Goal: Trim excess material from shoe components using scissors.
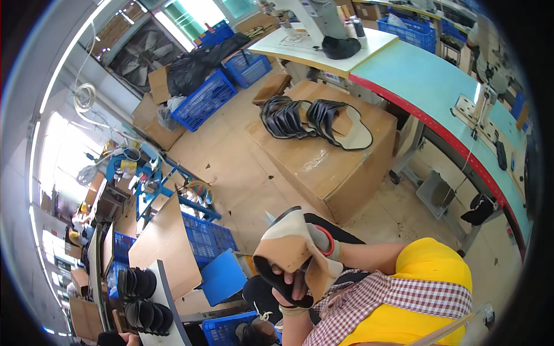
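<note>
- Floor [231,167]: we log it laid with flattened cardboard, running from the blue crates at the back wall to our knees.
- Surface [438,86]: long, turquoise, red-edged, curving down the right side, well apart from us.
- Cardboard box [340,167]: large and closed, standing on the floor ahead of us, between us and the surface.
- Stack of cut pieces [314,121]: dark, with one pale-lined piece at its right end, fanned out on the box top.
- Blue crate [205,239]: just left of our knees, a cardboard sheet leaning over it.
- Shoe piece [291,251]: tan and cream with a black lining, held up close over our lap; we judge the step in hand to be handling or checking this single piece.
- Left hand [293,291]: closed around the piece's lower black edge from beneath.
- Right hand [320,239]: gloved, a red band at the wrist, clamped on the piece's upper right side.
- Next move, as we judge it: a firm two-handed hold and a reach forward to the box, should the piece join the stack.
</note>
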The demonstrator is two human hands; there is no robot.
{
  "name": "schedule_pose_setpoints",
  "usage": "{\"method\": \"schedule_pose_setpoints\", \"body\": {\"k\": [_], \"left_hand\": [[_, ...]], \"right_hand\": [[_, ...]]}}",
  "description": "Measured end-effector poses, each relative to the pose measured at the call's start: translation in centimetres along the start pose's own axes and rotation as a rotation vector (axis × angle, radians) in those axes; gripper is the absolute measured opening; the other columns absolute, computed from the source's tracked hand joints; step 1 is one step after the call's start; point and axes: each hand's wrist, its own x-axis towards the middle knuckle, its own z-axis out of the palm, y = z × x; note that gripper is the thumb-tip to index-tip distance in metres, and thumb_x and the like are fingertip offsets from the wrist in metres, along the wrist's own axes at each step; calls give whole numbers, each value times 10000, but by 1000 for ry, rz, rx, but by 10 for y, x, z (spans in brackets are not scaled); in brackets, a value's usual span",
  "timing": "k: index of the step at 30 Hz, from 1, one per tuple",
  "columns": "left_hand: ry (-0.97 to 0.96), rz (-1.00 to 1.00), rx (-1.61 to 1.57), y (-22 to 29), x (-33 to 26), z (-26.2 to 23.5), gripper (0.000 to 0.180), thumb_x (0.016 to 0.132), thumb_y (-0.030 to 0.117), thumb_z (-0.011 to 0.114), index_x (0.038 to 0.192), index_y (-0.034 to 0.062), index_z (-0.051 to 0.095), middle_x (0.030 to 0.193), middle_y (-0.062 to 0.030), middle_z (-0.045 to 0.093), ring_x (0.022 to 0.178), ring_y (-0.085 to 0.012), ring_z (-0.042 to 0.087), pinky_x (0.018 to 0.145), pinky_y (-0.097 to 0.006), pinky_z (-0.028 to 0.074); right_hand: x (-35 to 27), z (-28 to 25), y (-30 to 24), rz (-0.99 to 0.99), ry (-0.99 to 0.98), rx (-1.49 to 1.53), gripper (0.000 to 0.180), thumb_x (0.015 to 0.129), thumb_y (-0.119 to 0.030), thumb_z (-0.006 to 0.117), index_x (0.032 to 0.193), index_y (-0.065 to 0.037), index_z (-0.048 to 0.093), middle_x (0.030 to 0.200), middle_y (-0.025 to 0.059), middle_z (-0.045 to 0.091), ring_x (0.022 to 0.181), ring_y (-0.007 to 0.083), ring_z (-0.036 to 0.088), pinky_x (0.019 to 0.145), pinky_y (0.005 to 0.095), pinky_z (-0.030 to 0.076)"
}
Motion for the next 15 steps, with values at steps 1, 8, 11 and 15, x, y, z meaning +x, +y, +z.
{"method": "schedule_pose_setpoints", "body": {"k": [1,8,11,15], "left_hand": [[-34,-3,59,2,-8,-5,276,941,158,529,1210,98,508,1048,-99,586,619,-200,624,524,-280,529],[642,32,1483,44,-31,-93,281,903,93,613,1146,-44,581,1061,-96,646,960,-167,602,843,-290,474],[614,233,1871,36,6,-113,268,878,137,637,1056,-62,616,938,-103,685,868,-146,619,774,-297,488],[592,292,1981,30,55,-116,260,871,134,624,1050,-55,619,911,-164,690,840,-219,661,745,-325,500]], "right_hand": [[3,-11,-5,69,-17,-1,396,936,-242,541,1270,-31,514,1202,54,586,1026,134,589,890,289,477],[-10,-27,-72,-27,401,-1235,556,770,-253,700,1255,-44,526,980,98,633,861,133,614,761,301,502],[-19,-21,-77,-379,456,-1435,565,748,-198,708,1266,-74,519,931,117,635,788,196,635,701,305,511],[-21,-30,-101,-494,598,-1440,559,729,-121,711,1257,-94,531,899,117,641,742,251,651,698,315,516]]}}
